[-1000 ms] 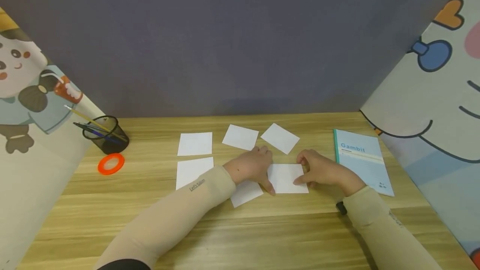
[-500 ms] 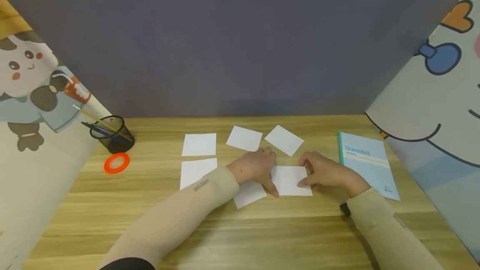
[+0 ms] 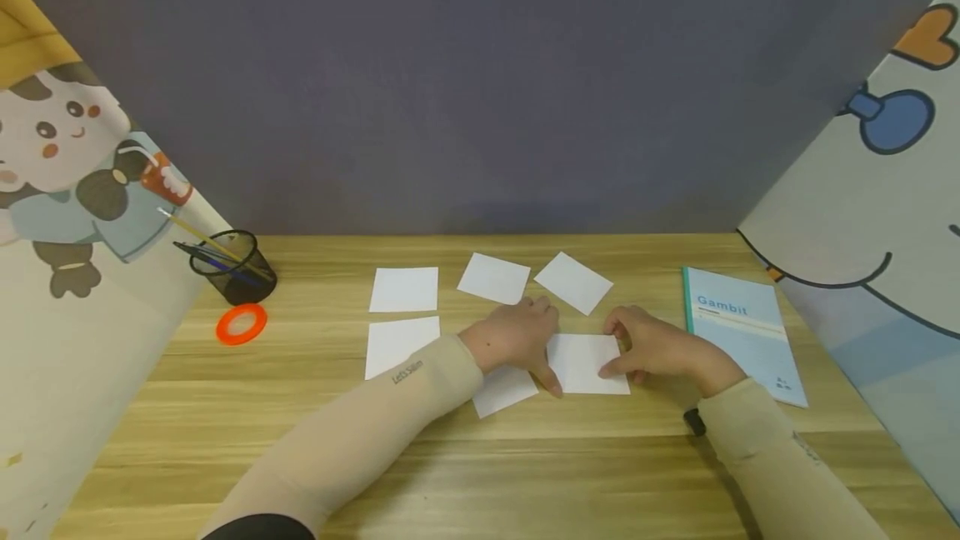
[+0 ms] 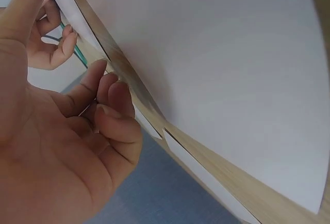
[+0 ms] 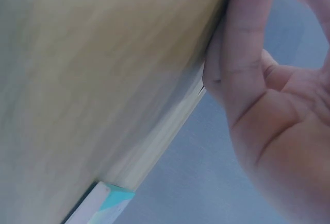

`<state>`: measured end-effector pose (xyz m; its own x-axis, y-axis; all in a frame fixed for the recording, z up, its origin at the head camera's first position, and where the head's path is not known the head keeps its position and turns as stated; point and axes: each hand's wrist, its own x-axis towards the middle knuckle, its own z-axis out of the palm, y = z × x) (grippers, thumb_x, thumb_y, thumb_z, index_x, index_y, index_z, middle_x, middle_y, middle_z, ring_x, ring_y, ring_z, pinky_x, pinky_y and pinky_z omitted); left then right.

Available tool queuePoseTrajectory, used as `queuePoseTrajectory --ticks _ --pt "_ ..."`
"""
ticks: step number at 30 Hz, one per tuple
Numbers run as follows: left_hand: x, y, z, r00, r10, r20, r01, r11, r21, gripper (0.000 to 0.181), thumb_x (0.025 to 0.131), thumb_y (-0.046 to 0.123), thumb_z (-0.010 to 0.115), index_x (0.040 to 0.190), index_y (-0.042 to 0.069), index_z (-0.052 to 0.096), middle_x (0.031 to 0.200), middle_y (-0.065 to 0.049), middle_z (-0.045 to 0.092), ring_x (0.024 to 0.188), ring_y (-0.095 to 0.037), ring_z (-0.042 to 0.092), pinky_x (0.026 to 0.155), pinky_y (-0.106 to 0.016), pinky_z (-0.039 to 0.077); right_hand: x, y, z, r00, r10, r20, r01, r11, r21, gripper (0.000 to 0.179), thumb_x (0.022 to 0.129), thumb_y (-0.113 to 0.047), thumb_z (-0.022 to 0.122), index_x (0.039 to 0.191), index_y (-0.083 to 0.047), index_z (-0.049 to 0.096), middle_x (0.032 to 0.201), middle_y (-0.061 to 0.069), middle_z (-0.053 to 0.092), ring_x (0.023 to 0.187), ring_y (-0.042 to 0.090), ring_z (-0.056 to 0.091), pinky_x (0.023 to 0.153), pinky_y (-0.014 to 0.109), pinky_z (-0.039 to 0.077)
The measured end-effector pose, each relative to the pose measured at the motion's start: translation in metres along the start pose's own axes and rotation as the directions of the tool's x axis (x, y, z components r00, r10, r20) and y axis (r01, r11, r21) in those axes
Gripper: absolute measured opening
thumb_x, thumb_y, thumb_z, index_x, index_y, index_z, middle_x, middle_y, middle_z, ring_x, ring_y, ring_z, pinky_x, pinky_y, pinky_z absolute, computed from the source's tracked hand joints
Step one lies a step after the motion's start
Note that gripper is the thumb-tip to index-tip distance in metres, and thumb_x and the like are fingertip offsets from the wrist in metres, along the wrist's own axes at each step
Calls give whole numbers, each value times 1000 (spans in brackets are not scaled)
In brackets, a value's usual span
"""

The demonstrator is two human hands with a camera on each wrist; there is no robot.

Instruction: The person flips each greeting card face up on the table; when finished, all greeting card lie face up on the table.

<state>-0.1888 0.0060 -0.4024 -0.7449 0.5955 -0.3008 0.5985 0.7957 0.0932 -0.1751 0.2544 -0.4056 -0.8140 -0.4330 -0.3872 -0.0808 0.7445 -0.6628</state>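
A white paper card (image 3: pixel 585 363) lies flat on the wooden table between both hands. My left hand (image 3: pixel 519 333) is at its left edge, thumb by the lower left corner. In the left wrist view the fingers of my left hand (image 4: pixel 77 141) are loosely bent with nothing between them. My right hand (image 3: pixel 656 344) holds the card's right edge, thumb over the paper and index finger near the upper corner. The right wrist view shows part of this right hand (image 5: pixel 273 95) close to the table. Another white card (image 3: pixel 504 392) is partly covered by my left hand.
More white cards lie around: one far left (image 3: pixel 403 289), one below it (image 3: pixel 397 344) partly under the left sleeve, two behind (image 3: pixel 493 278). A blue notebook (image 3: pixel 742 332) lies right. A mesh pen cup (image 3: pixel 251 277) and an orange ring (image 3: pixel 242 324) stand left.
The whole head view has shifted slightly, so everything appears a little farther right. Both hands stay at the same card, with no visible movement against it.
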Motion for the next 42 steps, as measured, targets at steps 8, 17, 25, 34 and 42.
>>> queuePoseTrajectory --ticks 8,17,25,34,42 --pt "-1 3 0 1000 1 21 -1 999 -37 108 66 77 89 142 8 57 133 -4 60 113 -18 60 94 -32 61 0 3 1 1000 5 9 -5 1000 11 65 88 -23 90 129 3 47 122 24 46 67 23 65 61 34 62" --pt "0 5 -4 1000 -9 17 11 994 -113 105 66 72 92 141 7 58 129 -9 61 109 -22 61 95 -34 60 1 0 1 1000 -8 -3 8 1000 -24 73 84 -26 93 129 5 46 120 23 46 68 21 62 60 35 61" --pt "6 0 -2 999 7 45 -1 989 -150 110 66 70 94 145 5 54 135 -9 57 116 -22 57 105 -34 58 3 -3 0 1000 7 29 -6 999 -41 69 84 -28 94 122 3 46 120 23 45 69 22 61 60 34 60" --pt "8 -6 0 999 26 44 -19 984 -174 100 69 70 92 141 9 57 134 -8 57 117 -21 55 104 -33 56 5 2 2 1000 -5 24 6 999 -32 76 83 -32 94 130 2 44 118 21 46 74 22 59 59 36 61" --pt "9 -9 -4 999 -8 -37 -13 848 -530 63 95 46 81 137 7 54 130 -7 59 106 -17 63 93 -29 58 3 1 1 999 4 36 -3 1000 -26 71 85 -34 92 126 0 45 119 21 44 66 24 61 61 37 61"
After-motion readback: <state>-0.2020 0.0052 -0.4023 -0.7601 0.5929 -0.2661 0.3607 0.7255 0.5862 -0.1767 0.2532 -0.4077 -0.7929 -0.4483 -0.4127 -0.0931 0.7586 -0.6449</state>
